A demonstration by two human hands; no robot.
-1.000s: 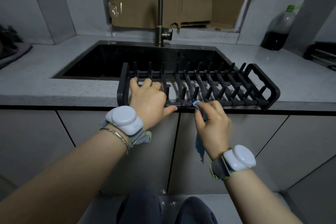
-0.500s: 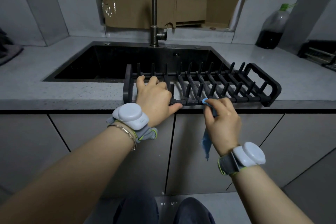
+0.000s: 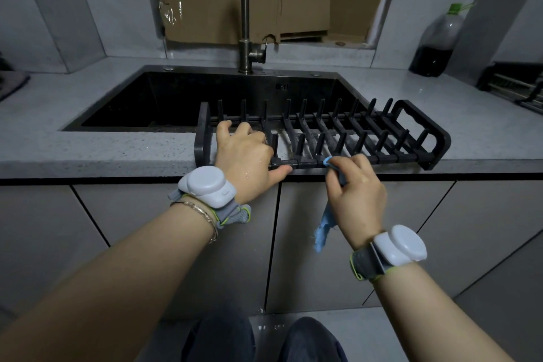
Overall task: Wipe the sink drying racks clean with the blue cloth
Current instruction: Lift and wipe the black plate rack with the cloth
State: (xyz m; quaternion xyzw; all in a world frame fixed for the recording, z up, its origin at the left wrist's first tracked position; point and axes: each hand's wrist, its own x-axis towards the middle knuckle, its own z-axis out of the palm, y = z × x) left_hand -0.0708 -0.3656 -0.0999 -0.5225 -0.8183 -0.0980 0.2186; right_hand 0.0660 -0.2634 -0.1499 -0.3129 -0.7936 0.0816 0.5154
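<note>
the left hand is covering the near left part of the drying rack, its fingertips disappearing among the prongs. the right hand is hiding the middle of the blue cloth, leaving only a tip and a hanging tail showing. the top edge is cutting off the faucet, and the right edge is cutting off a second rack. the floor of the sink is lying too dark to tell.
</note>
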